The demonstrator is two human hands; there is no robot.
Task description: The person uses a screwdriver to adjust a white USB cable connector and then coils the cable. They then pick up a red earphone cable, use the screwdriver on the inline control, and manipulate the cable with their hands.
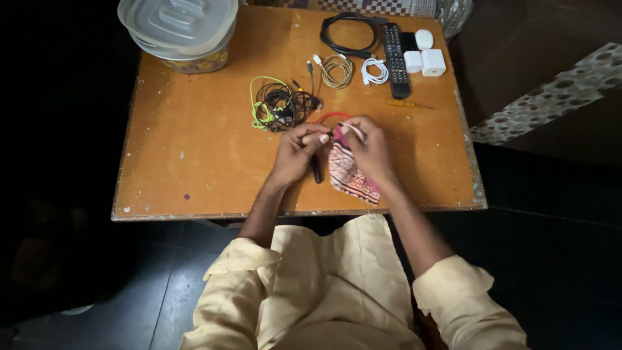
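Fig. 1: Left hand (297,152) & right hand (367,146), both pinched shut on a red cable (334,116) over patterned pouch (350,174), mid wooden table (194,149); tangled cables (280,105) just behind.

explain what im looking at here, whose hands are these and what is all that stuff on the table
One camera, worn on a person's head, looks down at their own bare hands over a worn orange table. The left hand and right hand meet at a patterned pink cloth pouch, pinching something small at its top; what exactly is hard to tell. Behind them lie a tangle of black and green cables, small coiled cords, a black remote, white chargers and stacked lidded plastic containers.
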